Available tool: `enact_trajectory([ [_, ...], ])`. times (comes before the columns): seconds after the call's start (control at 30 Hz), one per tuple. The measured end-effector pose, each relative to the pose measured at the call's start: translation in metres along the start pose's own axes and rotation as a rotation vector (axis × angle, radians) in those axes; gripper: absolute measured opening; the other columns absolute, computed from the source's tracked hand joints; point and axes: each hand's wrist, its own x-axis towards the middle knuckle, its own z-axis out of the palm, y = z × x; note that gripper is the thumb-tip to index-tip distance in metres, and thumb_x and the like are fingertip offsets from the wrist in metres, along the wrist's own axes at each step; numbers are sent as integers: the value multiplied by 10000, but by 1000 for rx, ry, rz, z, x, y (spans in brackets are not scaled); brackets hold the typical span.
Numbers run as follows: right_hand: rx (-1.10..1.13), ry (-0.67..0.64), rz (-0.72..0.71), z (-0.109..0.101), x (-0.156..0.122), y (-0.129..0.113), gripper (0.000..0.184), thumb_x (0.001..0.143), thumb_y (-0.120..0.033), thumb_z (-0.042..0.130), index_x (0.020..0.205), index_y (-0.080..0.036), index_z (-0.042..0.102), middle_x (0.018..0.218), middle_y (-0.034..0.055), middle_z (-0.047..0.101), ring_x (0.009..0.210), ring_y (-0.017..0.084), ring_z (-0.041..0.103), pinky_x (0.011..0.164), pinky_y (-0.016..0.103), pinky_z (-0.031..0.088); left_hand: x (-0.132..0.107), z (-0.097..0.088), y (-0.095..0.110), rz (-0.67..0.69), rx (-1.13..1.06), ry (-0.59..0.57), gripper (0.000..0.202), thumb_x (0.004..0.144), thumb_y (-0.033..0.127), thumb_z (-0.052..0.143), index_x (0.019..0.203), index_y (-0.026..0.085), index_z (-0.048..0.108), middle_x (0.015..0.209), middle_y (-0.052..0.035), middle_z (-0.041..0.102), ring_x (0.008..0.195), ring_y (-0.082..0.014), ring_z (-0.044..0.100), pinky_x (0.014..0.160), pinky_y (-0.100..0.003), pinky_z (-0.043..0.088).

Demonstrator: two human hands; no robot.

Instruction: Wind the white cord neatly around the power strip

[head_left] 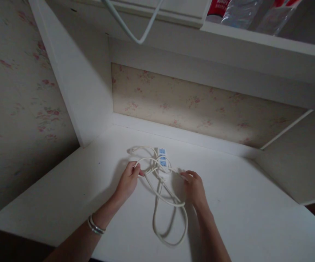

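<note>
A white power strip (162,160) with blue-marked sockets lies on the desk between my hands. Its cream power cord (170,199) is tangled over and in front of it, with one long loop reaching toward the near edge. My left hand (128,178) is closed on a strand of the cord, left of the strip. On the right, my right hand (194,185) pinches another strand between thumb and fingers. The plug (131,150) at the cord's end rests beyond my left hand.
The white desk (241,203) spreads out on both sides. A side panel (86,83) rises at the left and a low back board runs behind. Overhead, a shelf (263,36) holds plastic bottles (240,12), and a pale bent cable or rod (139,39) hangs down.
</note>
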Motion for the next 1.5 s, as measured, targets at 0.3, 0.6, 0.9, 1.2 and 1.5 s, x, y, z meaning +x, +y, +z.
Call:
enact_trajectory([
  [0.3,-146,-343,-392,48,-52,-105,307,889,-231,475,1182,-236,568,1110,79,610,905,194,620,749,297,500,-6,5,6,35,-49,-89,297,871,454,483,819,179,581,732,-17,632,712,-167,611,683,-275,477],
  [0.6,372,-527,-139,26,-35,-87,293,935,-329,474,1164,-223,623,1025,65,686,960,184,620,880,328,457,-1,4,-3,-116,-90,-69,383,836,537,485,885,174,598,839,-50,656,695,-183,638,532,-261,487],
  [0.9,1316,-167,91,-23,-31,-72,218,726,-362,732,934,-383,667,598,-77,569,469,85,440,570,289,449,-2,2,10,-232,-212,-40,395,801,540,519,878,156,575,975,-100,681,770,-184,652,563,-258,496],
  [1.2,1616,346,90,-65,0,-39,200,899,-225,575,1017,-369,647,888,-115,668,493,15,425,550,187,397,2,-4,7,-232,-235,84,374,783,528,531,761,155,538,721,-17,609,578,-126,590,483,-240,486],
  [1.5,1432,635,161,-87,12,9,247,898,-159,506,783,-308,665,838,-94,683,436,35,398,508,208,350,6,-16,9,-276,-369,189,297,817,490,531,863,208,451,666,51,565,380,-89,508,367,-216,390],
])
